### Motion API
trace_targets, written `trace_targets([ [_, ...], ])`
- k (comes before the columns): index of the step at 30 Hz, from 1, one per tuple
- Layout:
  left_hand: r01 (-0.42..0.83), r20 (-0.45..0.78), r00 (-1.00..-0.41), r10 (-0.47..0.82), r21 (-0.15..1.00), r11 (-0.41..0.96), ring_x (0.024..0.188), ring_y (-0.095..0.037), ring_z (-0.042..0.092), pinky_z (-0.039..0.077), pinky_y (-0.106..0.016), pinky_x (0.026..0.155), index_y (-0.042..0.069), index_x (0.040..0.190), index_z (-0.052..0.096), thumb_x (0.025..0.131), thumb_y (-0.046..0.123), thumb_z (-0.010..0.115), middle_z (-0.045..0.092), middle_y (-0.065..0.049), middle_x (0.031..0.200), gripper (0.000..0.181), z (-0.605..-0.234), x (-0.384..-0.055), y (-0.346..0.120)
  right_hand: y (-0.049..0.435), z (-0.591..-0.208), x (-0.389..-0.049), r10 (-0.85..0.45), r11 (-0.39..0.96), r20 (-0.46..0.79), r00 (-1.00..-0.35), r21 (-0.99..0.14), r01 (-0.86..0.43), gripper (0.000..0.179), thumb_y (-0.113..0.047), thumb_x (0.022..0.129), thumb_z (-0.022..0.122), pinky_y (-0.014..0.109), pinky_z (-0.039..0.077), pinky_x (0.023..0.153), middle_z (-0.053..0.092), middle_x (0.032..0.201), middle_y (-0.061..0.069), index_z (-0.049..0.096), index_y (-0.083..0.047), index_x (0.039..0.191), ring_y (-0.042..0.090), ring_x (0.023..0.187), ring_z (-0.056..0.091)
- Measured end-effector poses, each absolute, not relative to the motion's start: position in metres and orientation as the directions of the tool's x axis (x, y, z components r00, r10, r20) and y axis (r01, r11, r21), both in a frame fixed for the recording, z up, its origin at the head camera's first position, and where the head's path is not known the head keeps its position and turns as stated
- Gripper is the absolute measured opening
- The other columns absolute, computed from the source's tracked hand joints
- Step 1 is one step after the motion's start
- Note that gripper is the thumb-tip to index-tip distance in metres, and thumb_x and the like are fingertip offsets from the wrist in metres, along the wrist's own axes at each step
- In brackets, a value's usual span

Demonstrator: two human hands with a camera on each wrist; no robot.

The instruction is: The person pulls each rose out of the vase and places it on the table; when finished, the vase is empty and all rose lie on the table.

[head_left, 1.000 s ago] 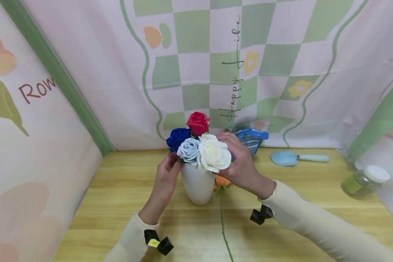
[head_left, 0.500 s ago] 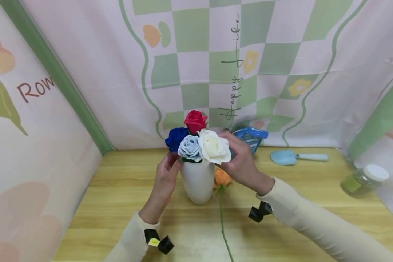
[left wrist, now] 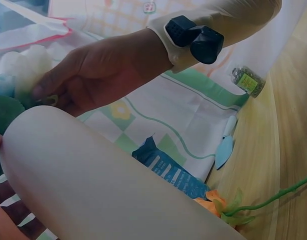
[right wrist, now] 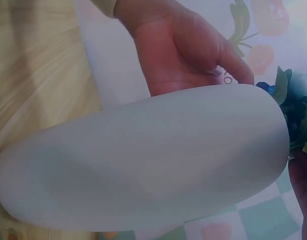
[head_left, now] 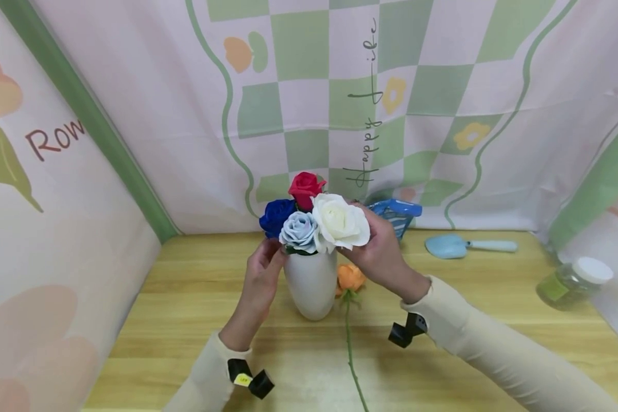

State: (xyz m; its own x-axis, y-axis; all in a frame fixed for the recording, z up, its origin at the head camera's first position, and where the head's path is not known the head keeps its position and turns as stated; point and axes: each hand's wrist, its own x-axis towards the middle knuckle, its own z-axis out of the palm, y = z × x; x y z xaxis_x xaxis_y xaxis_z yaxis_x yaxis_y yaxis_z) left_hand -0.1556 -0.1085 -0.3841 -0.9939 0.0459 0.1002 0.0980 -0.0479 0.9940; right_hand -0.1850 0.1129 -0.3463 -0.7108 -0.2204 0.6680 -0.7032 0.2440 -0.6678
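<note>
A white vase (head_left: 311, 289) stands upright on the table, holding a red rose (head_left: 306, 190), a dark blue rose (head_left: 277, 218) and a light blue rose (head_left: 299, 231). My left hand (head_left: 260, 277) grips the vase near its rim, thumb at the near side; the other fingers go behind it. With my right hand (head_left: 383, 252) I pinch a white rose (head_left: 340, 222) just under its bloom, at the right of the bunch. Its lower stem is hidden by the vase and flowers. An orange rose (head_left: 351, 277) lies on the table right of the vase, stem towards me.
Behind my right hand is a blue patterned bag (head_left: 397, 213). A light blue trowel (head_left: 448, 246) lies at the back right, and a jar with a white lid (head_left: 571, 286) stands near the right edge. A printed curtain (head_left: 304, 103) closes off the back.
The white rose has risen slightly and shifted a little right with my right hand, tilting away from the vase. The red rose has moved slightly left. My left hand stays at the rim.
</note>
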Motion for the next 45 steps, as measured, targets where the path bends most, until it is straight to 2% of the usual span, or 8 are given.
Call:
trace_targets([
  [4, 0.096, 0.099, -0.994, 0.049, 0.994, -0.054, 0.123, -0.019, 0.051, 0.042, -0.039, 0.113, 0.003, 0.141, 0.048, 0.101, 0.023, 0.05, 0.055, -0.015, 0.139, 0.045, -0.384, -0.156, -0.108, 0.113, -0.344, -0.185, -0.209, 0.216, 0.673, -0.709, -0.676, -0.705, 0.052, 0.01, 0.073, 0.077, 0.014, 0.048, 0.095, 0.069, 0.115, 0.022, 0.059, 0.01, 0.122, 0.005, 0.102, 0.059],
  [7, 0.101, 0.104, -0.993, 0.051, 0.993, -0.057, 0.126, -0.021, 0.051, 0.041, -0.039, 0.114, 0.002, 0.143, 0.046, 0.101, 0.022, 0.05, 0.054, -0.016, 0.143, 0.047, -0.385, -0.156, -0.108, 0.112, -0.342, -0.184, -0.214, 0.164, 0.671, -0.71, -0.692, -0.703, 0.05, 0.013, 0.074, 0.074, 0.014, 0.05, 0.073, 0.068, 0.109, 0.01, 0.059, 0.009, 0.122, 0.007, 0.084, 0.056],
  [9, 0.105, 0.109, -0.993, 0.054, 0.993, -0.06, 0.127, -0.021, 0.05, 0.042, -0.038, 0.113, 0.001, 0.144, 0.046, 0.101, 0.021, 0.049, 0.053, -0.016, 0.144, 0.047, -0.385, -0.156, -0.109, 0.111, -0.341, -0.183, -0.218, 0.127, 0.669, -0.711, -0.703, -0.7, 0.05, 0.015, 0.075, 0.072, 0.016, 0.046, 0.059, 0.065, 0.105, 0.0, 0.059, 0.01, 0.123, 0.009, 0.072, 0.051],
  [11, 0.111, 0.115, -0.992, 0.055, 0.992, -0.062, 0.127, -0.02, 0.05, 0.043, -0.035, 0.112, 0.001, 0.145, 0.045, 0.102, 0.021, 0.049, 0.052, -0.016, 0.145, 0.048, -0.385, -0.155, -0.109, 0.11, -0.34, -0.182, -0.214, 0.102, 0.67, -0.711, -0.709, -0.698, 0.05, 0.017, 0.075, 0.071, 0.017, 0.043, 0.055, 0.063, 0.105, -0.009, 0.058, 0.011, 0.123, 0.008, 0.069, 0.049],
  [15, 0.117, 0.122, -0.991, 0.061, 0.991, -0.069, 0.131, -0.022, 0.049, 0.041, -0.041, 0.115, 0.003, 0.148, 0.043, 0.102, 0.02, 0.048, 0.051, -0.015, 0.148, 0.049, -0.386, -0.155, -0.109, 0.109, -0.336, -0.18, -0.189, 0.081, 0.668, -0.72, -0.72, -0.69, 0.051, 0.018, 0.075, 0.069, 0.012, 0.053, 0.069, 0.063, 0.111, -0.018, 0.055, 0.014, 0.124, 0.006, 0.082, 0.056],
  [20, 0.12, 0.124, -0.991, 0.057, 0.99, -0.069, 0.135, -0.026, 0.049, 0.037, -0.049, 0.118, 0.006, 0.149, 0.043, 0.101, 0.021, 0.049, 0.051, -0.016, 0.148, 0.051, -0.387, -0.156, -0.109, 0.107, -0.331, -0.178, -0.175, 0.067, 0.681, -0.711, -0.712, -0.699, 0.054, 0.018, 0.074, 0.068, 0.017, 0.055, 0.088, 0.062, 0.118, -0.019, 0.052, 0.016, 0.126, 0.006, 0.097, 0.059],
  [36, 0.144, 0.15, -0.987, 0.064, 0.985, -0.091, 0.133, -0.024, 0.05, 0.037, -0.049, 0.117, 0.004, 0.15, 0.041, 0.102, 0.018, 0.046, 0.052, -0.017, 0.148, 0.05, -0.389, -0.156, -0.109, 0.102, -0.319, -0.175, -0.124, -0.069, 0.739, -0.662, -0.672, -0.738, 0.052, 0.02, 0.073, 0.066, 0.02, 0.055, 0.091, 0.066, 0.117, -0.012, 0.051, 0.021, 0.123, 0.007, 0.103, 0.064],
  [45, 0.152, 0.158, -0.986, 0.059, 0.984, -0.089, 0.135, -0.026, 0.049, 0.037, -0.05, 0.118, 0.004, 0.15, 0.041, 0.103, 0.017, 0.046, 0.051, -0.017, 0.149, 0.049, -0.389, -0.155, -0.107, 0.103, -0.315, -0.172, -0.099, -0.026, 0.759, -0.644, -0.649, -0.761, 0.052, 0.02, 0.072, 0.069, 0.022, 0.055, 0.092, 0.067, 0.118, -0.014, 0.053, 0.02, 0.122, 0.007, 0.103, 0.064],
])
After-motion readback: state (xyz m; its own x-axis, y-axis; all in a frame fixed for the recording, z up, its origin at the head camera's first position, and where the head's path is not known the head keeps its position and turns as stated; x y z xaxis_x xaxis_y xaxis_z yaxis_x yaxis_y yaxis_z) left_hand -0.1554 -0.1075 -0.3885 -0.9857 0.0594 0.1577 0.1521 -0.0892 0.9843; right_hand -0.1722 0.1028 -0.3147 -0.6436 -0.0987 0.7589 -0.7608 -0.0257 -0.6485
